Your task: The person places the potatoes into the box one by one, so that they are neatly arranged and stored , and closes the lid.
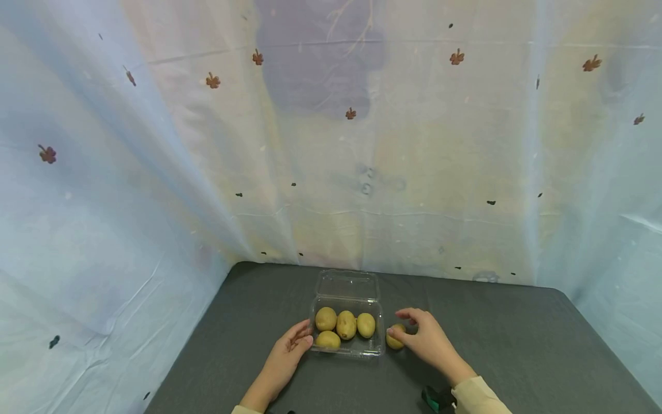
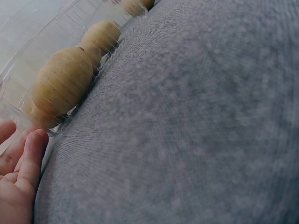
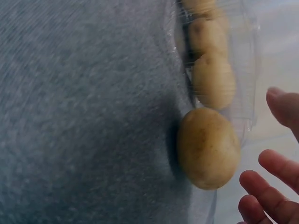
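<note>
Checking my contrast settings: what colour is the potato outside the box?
The loose potato is yellowish tan with brownish marks, clearest in the right wrist view.

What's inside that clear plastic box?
Four potatoes lie inside the clear plastic box, its lid open; bare bottom shows at the front right. What lies directly beneath the potatoes cannot be seen.

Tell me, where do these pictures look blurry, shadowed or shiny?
Head view: small glints on the clear clamshell; left wrist view: gray cloth looks soft and grainy; right wrist view: dark shadow beside the loose potato, boxed potatoes hazy behind plastic.
</note>
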A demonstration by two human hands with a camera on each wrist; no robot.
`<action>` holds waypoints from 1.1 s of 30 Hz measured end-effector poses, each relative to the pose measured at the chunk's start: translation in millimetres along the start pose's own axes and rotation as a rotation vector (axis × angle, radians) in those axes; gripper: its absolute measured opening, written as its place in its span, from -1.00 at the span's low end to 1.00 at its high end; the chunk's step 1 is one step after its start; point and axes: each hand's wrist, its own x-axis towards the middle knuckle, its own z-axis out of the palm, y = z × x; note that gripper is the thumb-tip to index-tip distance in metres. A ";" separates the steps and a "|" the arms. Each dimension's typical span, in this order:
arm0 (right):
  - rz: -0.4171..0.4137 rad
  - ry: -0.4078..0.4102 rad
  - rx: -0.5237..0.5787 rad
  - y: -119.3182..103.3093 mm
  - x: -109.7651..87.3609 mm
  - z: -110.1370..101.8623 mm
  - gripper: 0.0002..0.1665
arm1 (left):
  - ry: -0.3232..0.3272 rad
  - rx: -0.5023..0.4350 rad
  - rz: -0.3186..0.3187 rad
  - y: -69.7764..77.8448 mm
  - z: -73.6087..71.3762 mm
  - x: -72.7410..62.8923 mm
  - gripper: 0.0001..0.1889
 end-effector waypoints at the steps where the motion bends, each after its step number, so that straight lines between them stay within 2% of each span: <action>1: -0.004 -0.006 -0.006 1.8 0.0 0.6 -0.34 | 0.000 0.000 0.000 -0.2 0.0 0.1 -0.42; 8: -0.009 -0.035 -0.008 8.1 -0.3 4.1 -0.32 | -0.006 -0.024 -0.003 -1.3 -0.1 0.4 -0.42; 21: 0.001 -0.087 -0.009 11.7 -3.4 3.5 -0.35 | 0.002 -0.008 0.003 3.2 0.6 -1.3 -0.43; 33: 0.036 -0.128 -0.022 16.8 -6.8 1.5 -0.30 | 0.011 -0.011 -0.005 3.8 0.3 -0.9 -0.43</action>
